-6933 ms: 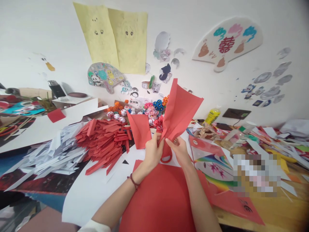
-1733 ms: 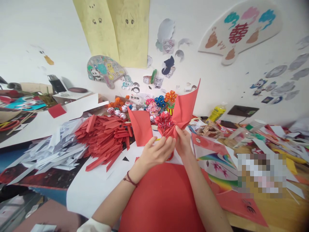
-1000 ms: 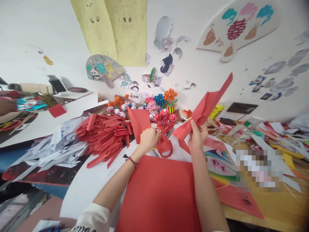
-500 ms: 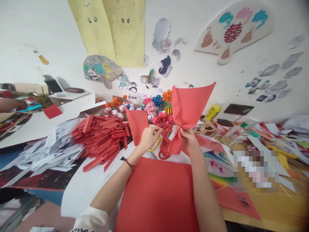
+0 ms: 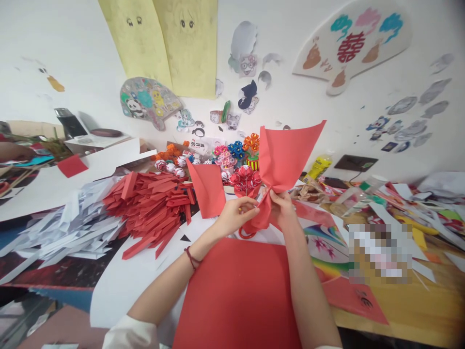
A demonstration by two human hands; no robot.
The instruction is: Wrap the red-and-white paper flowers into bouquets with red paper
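Note:
A sheet of red wrapping paper (image 5: 290, 155) stands gathered at its waist, fanned out above and crumpled below. My right hand (image 5: 284, 207) is closed on the gathered waist, thumb in front. My left hand (image 5: 238, 213) is at the paper's lower left side, thumb and fingers pinched on its edge. Behind the hands is a bunch of red and white paper flowers (image 5: 246, 180). To the left of it another folded piece of red paper (image 5: 209, 191) stands up. A large flat red sheet (image 5: 240, 295) lies below my forearms. Red scissor handles (image 5: 247, 235) show partly beneath the gathered paper.
Heaps of red paper strips (image 5: 148, 206) and white paper strips (image 5: 72, 223) lie on the left. Small flower pots (image 5: 253, 164) and a yellow bottle (image 5: 320, 167) stand by the wall. Paper scraps (image 5: 403, 194) clutter the right. Another person's hand (image 5: 14, 151) shows at far left.
My left hand has moved right, from beside the flowers to the gathered red paper, and now pinches its edge. My right hand keeps its hold on the waist.

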